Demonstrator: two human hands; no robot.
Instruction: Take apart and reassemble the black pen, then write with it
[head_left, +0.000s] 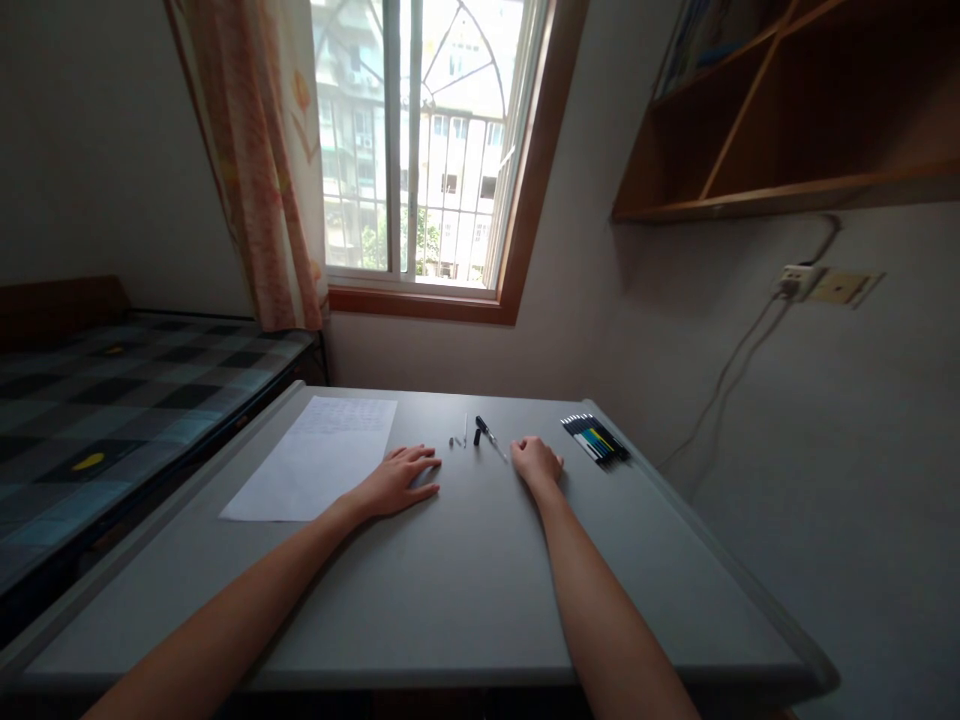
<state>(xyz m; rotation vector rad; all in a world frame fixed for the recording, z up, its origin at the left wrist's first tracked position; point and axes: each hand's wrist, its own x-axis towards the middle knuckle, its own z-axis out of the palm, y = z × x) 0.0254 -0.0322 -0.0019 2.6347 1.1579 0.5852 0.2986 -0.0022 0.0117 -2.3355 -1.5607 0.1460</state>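
Observation:
My left hand lies flat on the grey table, fingers spread, beside the right edge of a white paper sheet. My right hand rests on the table with its fingers curled in; whether anything is inside cannot be seen. Between the hands, a little farther back, lie a pen barrel, a short black cap, a thin refill and small pen parts. To the right of my right hand is a row of several dark pens.
A bed with a checked cover stands at the left. Behind the table are a curtain and a barred window. A wooden shelf and a socket with cables are on the right wall.

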